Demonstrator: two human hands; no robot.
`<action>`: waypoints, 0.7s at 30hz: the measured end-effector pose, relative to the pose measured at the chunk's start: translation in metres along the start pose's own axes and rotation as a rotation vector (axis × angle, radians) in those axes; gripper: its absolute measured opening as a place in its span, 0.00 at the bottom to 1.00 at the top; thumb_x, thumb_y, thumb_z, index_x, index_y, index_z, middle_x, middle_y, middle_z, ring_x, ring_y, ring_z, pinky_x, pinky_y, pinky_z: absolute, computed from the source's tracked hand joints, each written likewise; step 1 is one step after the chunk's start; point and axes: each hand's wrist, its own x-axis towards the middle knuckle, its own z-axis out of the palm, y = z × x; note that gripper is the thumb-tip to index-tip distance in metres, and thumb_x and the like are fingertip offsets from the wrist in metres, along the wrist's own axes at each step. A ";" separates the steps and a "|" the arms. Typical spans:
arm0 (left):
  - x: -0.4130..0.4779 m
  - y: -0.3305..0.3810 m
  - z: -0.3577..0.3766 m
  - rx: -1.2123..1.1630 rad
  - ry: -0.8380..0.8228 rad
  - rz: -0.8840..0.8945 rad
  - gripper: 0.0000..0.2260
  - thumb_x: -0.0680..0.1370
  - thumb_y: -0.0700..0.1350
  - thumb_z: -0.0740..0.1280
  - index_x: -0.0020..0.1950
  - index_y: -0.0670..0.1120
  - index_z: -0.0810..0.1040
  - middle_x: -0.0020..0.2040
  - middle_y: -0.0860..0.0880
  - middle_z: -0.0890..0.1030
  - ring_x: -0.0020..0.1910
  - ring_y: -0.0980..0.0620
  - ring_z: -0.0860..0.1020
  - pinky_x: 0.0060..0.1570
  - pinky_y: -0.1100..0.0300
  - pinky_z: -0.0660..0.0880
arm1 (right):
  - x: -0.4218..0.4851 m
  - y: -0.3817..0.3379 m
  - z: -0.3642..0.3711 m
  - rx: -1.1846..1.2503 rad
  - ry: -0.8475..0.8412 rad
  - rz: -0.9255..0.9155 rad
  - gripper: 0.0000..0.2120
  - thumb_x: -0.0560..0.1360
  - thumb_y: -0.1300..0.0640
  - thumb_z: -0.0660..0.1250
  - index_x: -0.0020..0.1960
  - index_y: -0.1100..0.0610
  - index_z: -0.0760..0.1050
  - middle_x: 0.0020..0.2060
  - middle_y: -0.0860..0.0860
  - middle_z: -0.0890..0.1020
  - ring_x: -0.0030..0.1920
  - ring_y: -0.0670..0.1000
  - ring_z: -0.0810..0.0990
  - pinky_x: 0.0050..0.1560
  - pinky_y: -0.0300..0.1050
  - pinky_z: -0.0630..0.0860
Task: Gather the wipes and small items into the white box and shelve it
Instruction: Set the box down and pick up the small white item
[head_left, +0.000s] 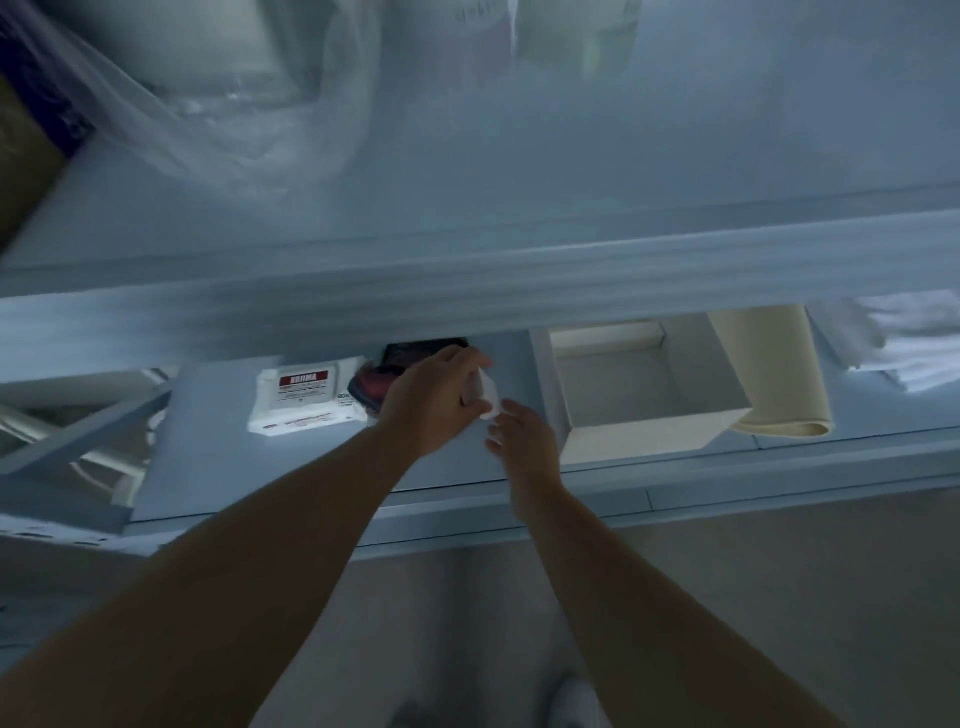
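The wipes pack (306, 399) at nine o'clock looks like glossy soft plastic; the white box (644, 395) at three o'clock like matt card; the shelf (270, 467) is smooth painted metal.

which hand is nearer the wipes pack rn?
Left. The left hand is just right of the wipes pack, over the dark red item beside it. The right hand is farther right, close to the white box.
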 end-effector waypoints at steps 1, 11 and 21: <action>-0.005 0.005 -0.003 -0.017 -0.008 -0.006 0.24 0.70 0.49 0.78 0.64 0.50 0.76 0.59 0.50 0.79 0.52 0.49 0.80 0.47 0.53 0.78 | -0.005 -0.006 0.001 0.075 0.015 0.032 0.15 0.80 0.66 0.60 0.66 0.60 0.76 0.58 0.60 0.82 0.58 0.59 0.82 0.60 0.54 0.80; -0.016 0.058 -0.027 -0.082 -0.038 0.019 0.23 0.72 0.52 0.77 0.64 0.51 0.75 0.59 0.51 0.80 0.54 0.51 0.79 0.48 0.51 0.79 | -0.053 -0.049 -0.029 0.160 0.153 0.057 0.15 0.76 0.69 0.61 0.55 0.59 0.83 0.43 0.55 0.86 0.43 0.52 0.86 0.41 0.41 0.83; 0.038 0.118 0.000 -0.091 -0.015 0.035 0.24 0.73 0.53 0.75 0.66 0.49 0.76 0.54 0.50 0.81 0.54 0.48 0.79 0.55 0.49 0.75 | -0.018 -0.106 -0.099 -0.055 0.199 -0.025 0.16 0.74 0.70 0.60 0.50 0.59 0.84 0.42 0.59 0.86 0.42 0.57 0.86 0.44 0.48 0.84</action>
